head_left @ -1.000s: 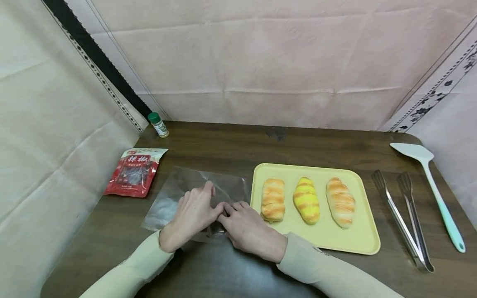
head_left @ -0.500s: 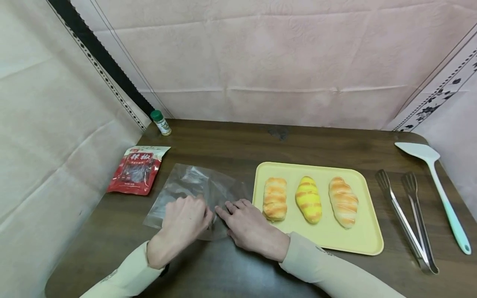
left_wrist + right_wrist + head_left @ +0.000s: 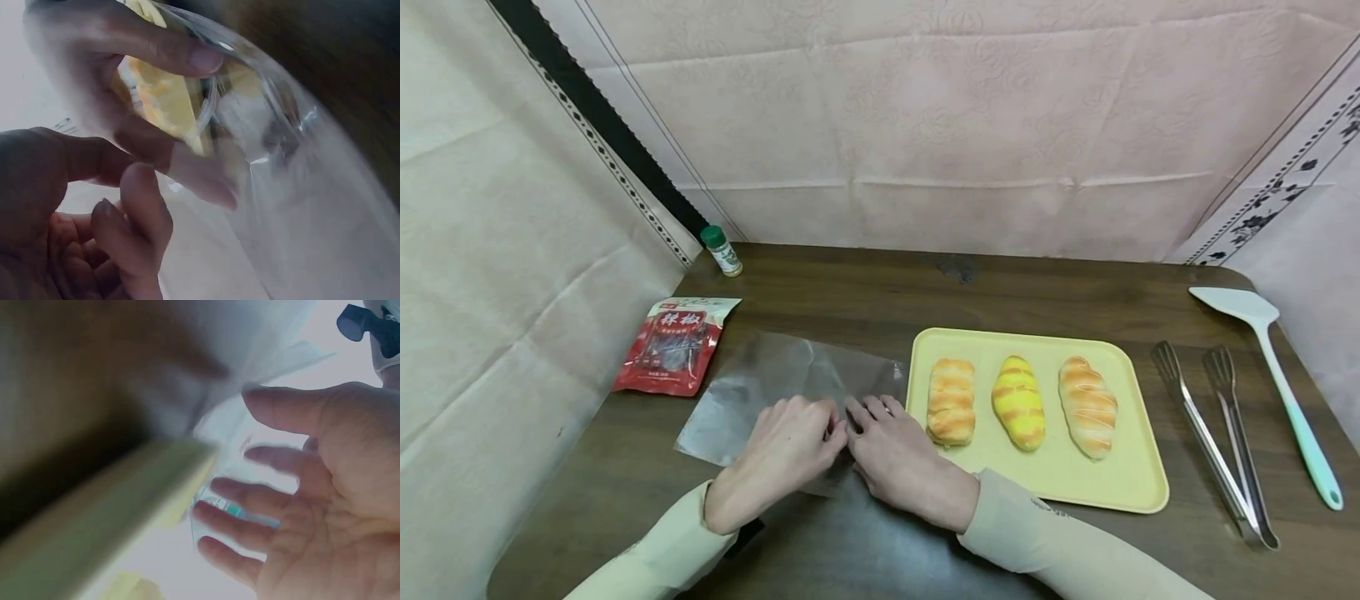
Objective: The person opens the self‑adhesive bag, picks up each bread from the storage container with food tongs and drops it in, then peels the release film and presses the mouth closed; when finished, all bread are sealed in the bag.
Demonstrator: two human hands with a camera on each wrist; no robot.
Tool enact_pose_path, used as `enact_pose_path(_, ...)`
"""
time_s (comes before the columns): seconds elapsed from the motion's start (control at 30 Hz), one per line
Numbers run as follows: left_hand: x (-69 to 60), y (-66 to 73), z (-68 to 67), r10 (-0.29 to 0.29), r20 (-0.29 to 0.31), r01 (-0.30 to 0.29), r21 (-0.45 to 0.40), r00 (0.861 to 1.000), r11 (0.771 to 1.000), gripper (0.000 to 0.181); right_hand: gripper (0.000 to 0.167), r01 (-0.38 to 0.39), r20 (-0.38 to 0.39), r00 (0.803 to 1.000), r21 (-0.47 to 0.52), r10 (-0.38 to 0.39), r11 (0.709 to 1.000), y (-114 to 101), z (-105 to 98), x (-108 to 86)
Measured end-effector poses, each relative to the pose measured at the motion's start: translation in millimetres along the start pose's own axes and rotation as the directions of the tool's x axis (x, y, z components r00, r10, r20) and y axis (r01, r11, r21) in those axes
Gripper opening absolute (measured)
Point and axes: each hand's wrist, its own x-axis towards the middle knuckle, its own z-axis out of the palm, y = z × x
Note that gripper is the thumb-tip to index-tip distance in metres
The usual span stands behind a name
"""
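Note:
A clear plastic bag [image 3: 842, 362] lies flat on the table in front of both hands. My left hand [image 3: 790, 442] has its fingers curled, and thumb and forefinger pinch at the bag's near edge; in the left wrist view the film between the left fingertips [image 3: 140, 181] is hard to make out. Close beside it, my right hand [image 3: 906, 454] rests on the bag with fairly straight fingers. Its thumb [image 3: 275, 406] touches the film in the right wrist view. Through the plastic, a right finger [image 3: 200, 181] shows in the left wrist view.
Right of the hands sits a yellow tray [image 3: 1000, 342] with three breads, the middle one yellow [image 3: 1018, 404]. Farther right are metal tongs [image 3: 1217, 467] and a pale green spatula [image 3: 1285, 375]. A red food pouch [image 3: 673, 350] and green-capped bottle [image 3: 722, 252] stand left.
My left hand drew back left from the right hand, curled, then came close to it again at the bag's edge. The bag shifted slightly; my right hand stayed nearly in place.

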Motion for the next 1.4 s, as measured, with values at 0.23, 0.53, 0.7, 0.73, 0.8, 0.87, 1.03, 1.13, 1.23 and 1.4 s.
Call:
enact_pose_path(0.23,2.9,0.8,1.0,0.020,-0.089,-0.026,-0.066,0.996,0.998,0.015,0.047,0.054,0.130,0.990,0.021,-0.057,0.998,3.5,0.2,2.2)
enact_pose_path(0.53,9.0,-5.4,5.0,-0.022,-0.082,0.012,-0.123,0.996,0.992,0.021,0.058,0.024,0.193,0.980,0.078,-0.039,0.997,7.8,-9.7,1.7)
enact_pose_path(0.7,15.9,-16.4,13.4,-0.022,-0.066,0.004,-0.249,0.998,0.968,0.020,0.050,0.057,0.093,0.994,0.084,-0.065,0.995,13.3,-17.6,-10.3)
enact_pose_path(0.73,17.0,-18.1,14.8,-0.024,-0.063,0.006,-0.272,0.998,0.962,0.020,0.047,0.071,0.058,0.995,0.080,-0.076,0.994,14.6,-19.0,-14.1)
enact_pose_path(0.8,18.6,-21.2,17.0,-0.029,-0.059,0.010,-0.301,0.998,0.954,0.020,0.042,0.091,-0.021,0.996,0.072,-0.089,0.993,17.3,-21.7,-22.9)
enact_pose_path(0.87,19.9,-22.9,18.3,-0.036,-0.056,0.017,-0.314,0.998,0.949,0.021,0.037,0.096,-0.102,0.991,0.077,-0.088,0.992,21.0,-24.4,-32.6)
enact_pose_path(1.03,22.1,-24.5,19.3,-0.047,-0.047,0.030,-0.323,0.998,0.946,0.023,0.035,0.052,-0.268,0.963,0.169,-0.005,0.984,32.7,-34.0,-59.9)
enact_pose_path(1.13,22.7,-25.5,19.6,-0.047,-0.048,0.029,-0.316,0.998,0.948,0.024,0.035,0.007,-0.337,0.939,0.232,0.073,0.973,40.6,-39.6,-78.1)
enact_pose_path(1.23,23.2,-26.7,20.6,-0.047,-0.050,0.029,-0.304,0.998,0.952,0.027,0.037,-0.032,-0.407,0.903,0.260,0.140,0.965,50.1,-42.7,-97.0)
enact_pose_path(1.4,24.7,-27.0,21.9,-0.050,-0.050,0.032,-0.301,0.998,0.953,0.027,0.034,-0.105,-0.511,0.825,0.283,0.242,0.953,68.6,-41.9,-129.7)
